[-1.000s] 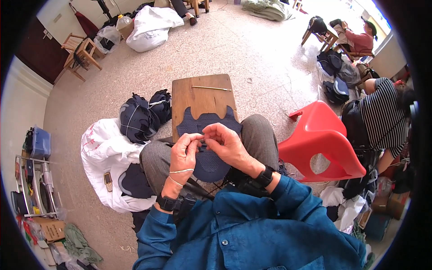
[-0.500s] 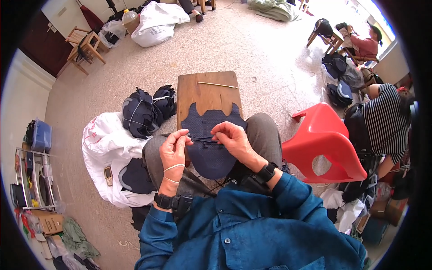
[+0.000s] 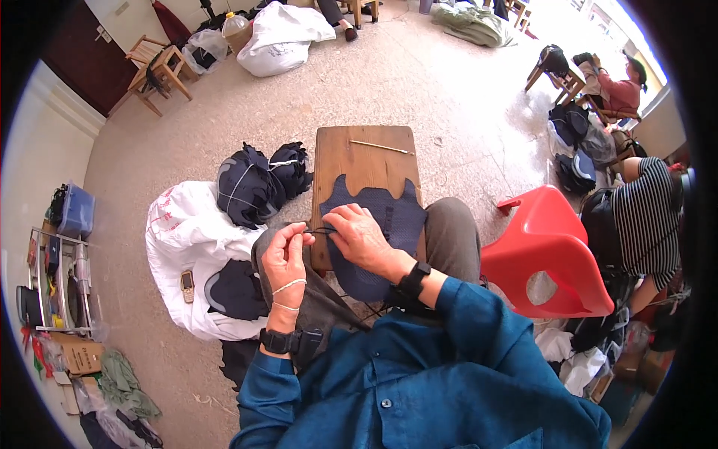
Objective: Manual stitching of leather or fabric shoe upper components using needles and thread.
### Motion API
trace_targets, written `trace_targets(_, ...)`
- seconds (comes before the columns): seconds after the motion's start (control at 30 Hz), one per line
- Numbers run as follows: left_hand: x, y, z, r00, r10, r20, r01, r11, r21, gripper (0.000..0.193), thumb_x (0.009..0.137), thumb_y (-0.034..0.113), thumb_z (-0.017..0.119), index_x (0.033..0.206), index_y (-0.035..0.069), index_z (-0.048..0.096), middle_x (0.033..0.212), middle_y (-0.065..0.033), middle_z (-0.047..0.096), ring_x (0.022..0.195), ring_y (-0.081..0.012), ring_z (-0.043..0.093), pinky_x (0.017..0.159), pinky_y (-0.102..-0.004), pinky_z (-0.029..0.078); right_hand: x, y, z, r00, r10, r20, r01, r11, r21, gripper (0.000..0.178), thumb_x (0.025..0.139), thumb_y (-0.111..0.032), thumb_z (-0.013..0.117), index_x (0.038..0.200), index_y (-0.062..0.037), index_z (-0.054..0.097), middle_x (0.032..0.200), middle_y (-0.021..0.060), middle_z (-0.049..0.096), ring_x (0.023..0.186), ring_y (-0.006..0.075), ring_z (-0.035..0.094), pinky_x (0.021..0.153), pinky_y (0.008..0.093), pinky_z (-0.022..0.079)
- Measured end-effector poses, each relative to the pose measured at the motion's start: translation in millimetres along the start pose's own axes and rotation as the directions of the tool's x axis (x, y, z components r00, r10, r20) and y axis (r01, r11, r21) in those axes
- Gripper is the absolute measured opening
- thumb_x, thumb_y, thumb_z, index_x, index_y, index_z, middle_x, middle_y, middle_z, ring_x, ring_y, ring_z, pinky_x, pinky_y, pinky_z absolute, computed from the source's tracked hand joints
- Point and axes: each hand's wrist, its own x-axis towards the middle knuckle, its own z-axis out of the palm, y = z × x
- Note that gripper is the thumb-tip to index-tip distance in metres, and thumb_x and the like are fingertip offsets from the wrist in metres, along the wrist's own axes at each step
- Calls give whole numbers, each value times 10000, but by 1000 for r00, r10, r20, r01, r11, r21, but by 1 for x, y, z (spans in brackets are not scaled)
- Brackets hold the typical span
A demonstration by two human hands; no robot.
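Note:
A dark navy fabric piece (image 3: pixel 366 278), with two points at its far end, lies over the near part of a small wooden stool (image 3: pixel 330 153) between my knees. At its left edge my left hand (image 3: pixel 284 258) pinches a thin black cord (image 3: pixel 320 230) between thumb and fingertips. My right hand (image 3: pixel 366 239) reaches across the fabric, its fingers bent and closed on the same cord close to the left fingertips; its palm hides part of the fabric. A thin metal rod (image 3: pixel 381 147) rests on the stool's far end.
Tied bundles of dark pieces (image 3: pixel 250 183) and a white sack (image 3: pixel 168 232) with a phone (image 3: pixel 187 286) on it are at my left. A red plastic stool (image 3: pixel 542 239) stands at my right, beside a person in a striped top (image 3: pixel 647 217). Another person (image 3: pixel 621 90) sits farther back.
My right hand has moved left over the fabric, up to the left hand. The cord, earlier stretched between both hands, is now gathered near the left fingertips. The whole view has shifted slightly.

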Motion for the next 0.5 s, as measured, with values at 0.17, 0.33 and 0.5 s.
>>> trace_targets(0.17,1,0,-9,997,32,-74,-36,997,-61,168,1036,13,563,1150,-38,675,965,-65,705,849,-127,686,822,-249,571,12,1,15,997,29,77,-25,998,-54,242,836,-121,702,1068,-59,672,1022,106,620,1007,312,572,870,426,443)
trace_targets(0.33,2,2,-12,998,29,-64,-32,998,-52,164,1029,-1,569,1148,-47,671,965,-69,712,831,-113,689,796,-233,563,17,2,32,996,-9,84,12,999,-39,225,820,-119,719,1035,-72,678,1001,93,621,985,313,576,865,428,440)
trace_targets(0.5,4,1,-18,993,22,-114,-31,996,-78,174,1030,1,562,1157,-47,671,976,-70,712,842,-113,688,794,-236,565,26,-4,42,986,136,97,-118,978,-172,167,825,-191,724,941,-72,708,1032,105,614,1026,309,559,865,435,431)
